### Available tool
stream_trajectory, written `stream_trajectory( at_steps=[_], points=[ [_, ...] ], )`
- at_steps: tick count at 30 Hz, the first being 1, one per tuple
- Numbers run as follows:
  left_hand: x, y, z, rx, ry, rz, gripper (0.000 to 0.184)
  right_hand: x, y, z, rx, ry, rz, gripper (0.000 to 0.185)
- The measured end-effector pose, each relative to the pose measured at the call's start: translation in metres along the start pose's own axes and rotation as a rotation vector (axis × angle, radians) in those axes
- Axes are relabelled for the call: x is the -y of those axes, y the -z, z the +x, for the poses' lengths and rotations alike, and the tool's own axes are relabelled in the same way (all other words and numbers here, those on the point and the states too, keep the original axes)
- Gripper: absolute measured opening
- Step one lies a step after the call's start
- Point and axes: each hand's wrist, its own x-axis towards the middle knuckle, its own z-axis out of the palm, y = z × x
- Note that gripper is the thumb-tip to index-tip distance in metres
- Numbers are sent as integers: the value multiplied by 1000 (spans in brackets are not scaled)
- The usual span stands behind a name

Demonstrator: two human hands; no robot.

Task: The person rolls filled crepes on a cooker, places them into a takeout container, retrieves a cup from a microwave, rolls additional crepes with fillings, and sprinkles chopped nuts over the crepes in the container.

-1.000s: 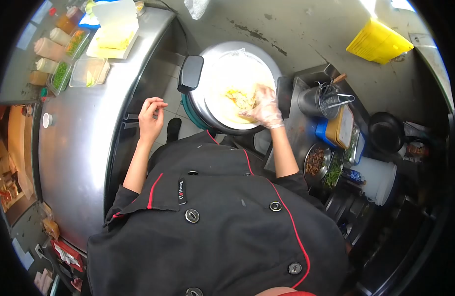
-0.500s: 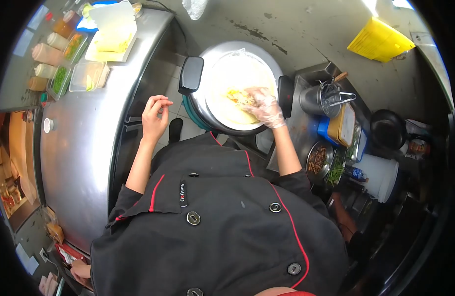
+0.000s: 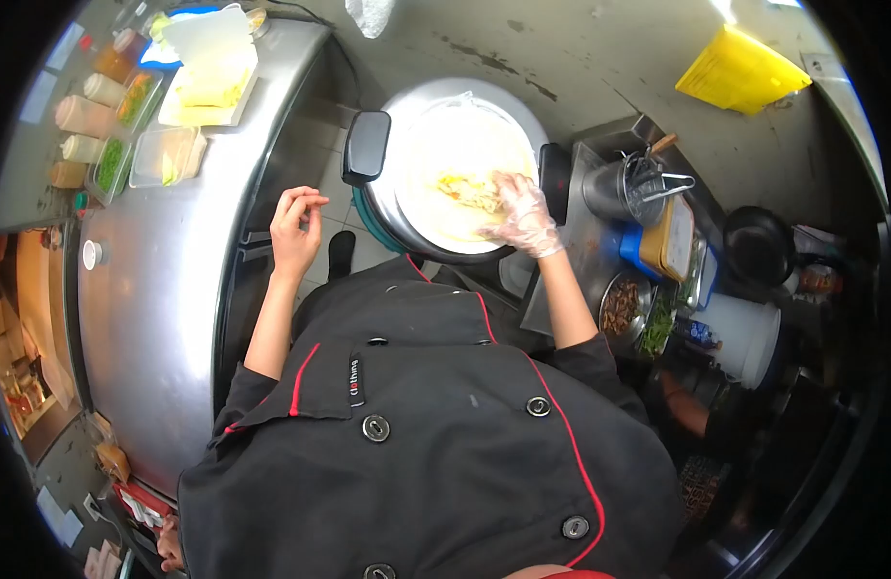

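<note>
My right hand [image 3: 525, 220], in a clear plastic glove, is open over the round steel appliance [image 3: 407, 106] with black side handles. Its spread fingers touch the right edge of a yellow-orange shredded filling [image 3: 470, 190]. That filling lies on a thin, round, pale yellow sheet like a crepe [image 3: 494, 145], glare hiding part of its surface. Bare and empty, my left hand [image 3: 296, 232] hovers left of the appliance, fingers loosely bent and thumb apart.
A steel counter [image 3: 166, 289] at left holds sauce bottles, food tubs and a white tray [image 3: 209, 101]. Right stand a metal pot [image 3: 619, 188], a bowl of brown pieces [image 3: 621, 307] and a frying pan [image 3: 757, 249]. Other people's hand [image 3: 170, 542] and arm [image 3: 687, 415] show low on both sides.
My right hand has gone from gathered fingers at the filling to spread fingers at its right edge. More filling shows. My left hand hardly moved.
</note>
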Motion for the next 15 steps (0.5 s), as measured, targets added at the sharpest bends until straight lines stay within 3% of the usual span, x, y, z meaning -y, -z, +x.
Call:
stream_trajectory(
  at_steps=[3, 4, 7, 11, 12, 15],
  points=[
    [-1, -4, -1, 13, -28, -16, 15, 6, -9, 3, -30, -64, -121, 101],
    [-3, -5, 0, 11, -46, -22, 15, 11, -8, 5, -175, -5, -130, 99],
    [-4, -8, 1, 17, -7, -47, 16, 35, -15, 17, -190, 62, -156, 96],
    [-4, -9, 3, 35, -8, -38, 16, 13, -39, 28, -132, 16, -7, 77],
    [-6, -8, 4, 24, -11, -33, 16, 15, -29, 29, -189, 61, 45, 65],
    [-5, -4, 1, 16, 8, -24, 15, 32, -16, 32, -257, 152, -85, 59]
  ],
)
